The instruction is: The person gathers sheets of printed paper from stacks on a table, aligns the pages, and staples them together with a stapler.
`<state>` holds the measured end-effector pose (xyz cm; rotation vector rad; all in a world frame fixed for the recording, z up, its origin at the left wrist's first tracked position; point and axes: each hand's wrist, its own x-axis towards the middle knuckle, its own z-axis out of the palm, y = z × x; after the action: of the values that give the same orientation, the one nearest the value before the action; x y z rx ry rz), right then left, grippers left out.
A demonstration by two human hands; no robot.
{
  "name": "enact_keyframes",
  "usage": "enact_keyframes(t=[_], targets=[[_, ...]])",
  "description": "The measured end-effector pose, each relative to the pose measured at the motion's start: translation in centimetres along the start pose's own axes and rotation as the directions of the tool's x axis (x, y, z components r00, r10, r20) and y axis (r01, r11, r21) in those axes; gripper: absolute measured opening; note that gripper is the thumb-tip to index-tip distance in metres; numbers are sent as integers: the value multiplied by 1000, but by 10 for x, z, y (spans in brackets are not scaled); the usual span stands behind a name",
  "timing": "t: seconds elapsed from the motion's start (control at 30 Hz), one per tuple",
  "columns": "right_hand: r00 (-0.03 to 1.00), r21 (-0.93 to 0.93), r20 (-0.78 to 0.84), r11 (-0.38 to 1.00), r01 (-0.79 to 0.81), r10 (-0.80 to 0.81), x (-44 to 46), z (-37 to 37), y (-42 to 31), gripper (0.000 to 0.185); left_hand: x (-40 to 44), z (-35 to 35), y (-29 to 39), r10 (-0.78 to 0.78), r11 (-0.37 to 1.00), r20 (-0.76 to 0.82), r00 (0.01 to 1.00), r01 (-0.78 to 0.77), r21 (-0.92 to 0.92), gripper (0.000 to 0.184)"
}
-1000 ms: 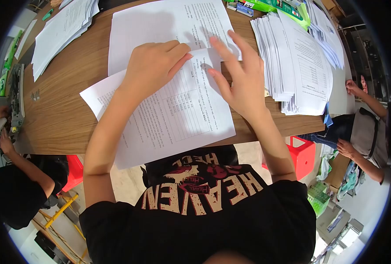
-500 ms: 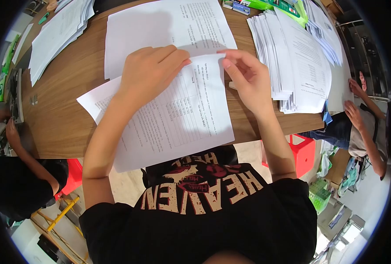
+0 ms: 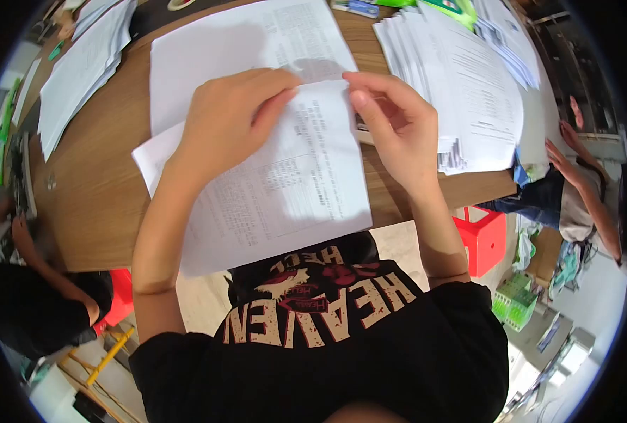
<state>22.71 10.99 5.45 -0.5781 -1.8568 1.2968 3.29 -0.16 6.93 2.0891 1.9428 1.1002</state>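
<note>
Printed paper sheets (image 3: 285, 204) hang over the near edge of the table, their top edge held up between my hands. My left hand (image 3: 232, 116) is closed, thumb and fingers pinching that top edge near its middle. At the top right corner, my right hand (image 3: 398, 116) pinches the paper between thumb and forefinger, its other fingers curled. Under and beyond them lies another printed sheet (image 3: 207, 56) on the table, partly covered by my left hand and its shadow. How many sheets I hold cannot be made out.
A thick paper stack (image 3: 482, 106) stands on the right, another paper pile (image 3: 88, 77) at the left, both on the wooden table (image 3: 95, 197). A small blue box (image 3: 355, 7) lies at the back. Co-workers sit on both sides; a red stool (image 3: 482, 240) is at the right.
The view has shifted slightly, so the table things sit a little further left. My left thumb now stands further apart from the palm; both hands still pinch the top edge.
</note>
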Motion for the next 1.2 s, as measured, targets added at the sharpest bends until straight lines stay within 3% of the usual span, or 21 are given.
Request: enact_keyframes(t=[0.07, 0.1, 0.17, 0.2, 0.23, 0.37, 0.43, 0.47, 0.57, 0.83, 1.07, 1.2], targets=[[989, -384, 135, 917, 113, -65, -1, -25, -4, 29, 2, 7, -2, -5, 1000, -7, 1000, 5, -24, 9], [991, -408, 116, 907, 108, -65, -5, -35, -5, 29, 0, 9, -4, -10, 1000, -51, 999, 10, 3, 10], [955, -783, 293, 558, 273, -55, -19, -50, 0, 52, -1, 10, -7, 10, 1000, -100, 995, -9, 14, 11], [947, -813, 312, 537, 225, 76, -26, -52, 2, 60, -2, 11, -7, -23, 998, -87, 996, 27, 52, 12], [952, -827, 295, 520, 213, 79, -30, -52, 7, 60, -2, 12, -6, -61, 993, -74, 995, 67, 92, 12], [930, -822, 365, 485, 298, 47, -34, -50, 25, 49, -6, 27, -11, 40, 977, -79, 996, -23, 212, 14], [935, -681, 344, 663, 312, -86, -31, -49, 28, 43, -12, 36, -13, 147, 881, -144, 979, -64, 469, 19], [952, -623, 305, 756, 202, -3, -29, -48, 26, 39, -14, 39, -13, 135, 879, -145, 980, -51, 474, 19], [922, -602, 388, 763, 235, 22, -14, -48, 0, 40, -18, 46, -13, 165, 853, -169, 972, -54, 520, 21], [806, -685, 587, 483, 546, -79, 14, -23, -20, 37, -20, 51, -17, 163, 904, -234, 958, -50, 424, 18], [786, -685, 616, 457, 567, -52, 22, -10, -20, 35, -22, 52, -21, 180, 919, -287, 941, -57, 390, 16], [785, -699, 619, 437, 567, -28, 23, -8, -23, 32, -25, 48, -20, 118, 931, -218, 969, -32, 363, 6]])
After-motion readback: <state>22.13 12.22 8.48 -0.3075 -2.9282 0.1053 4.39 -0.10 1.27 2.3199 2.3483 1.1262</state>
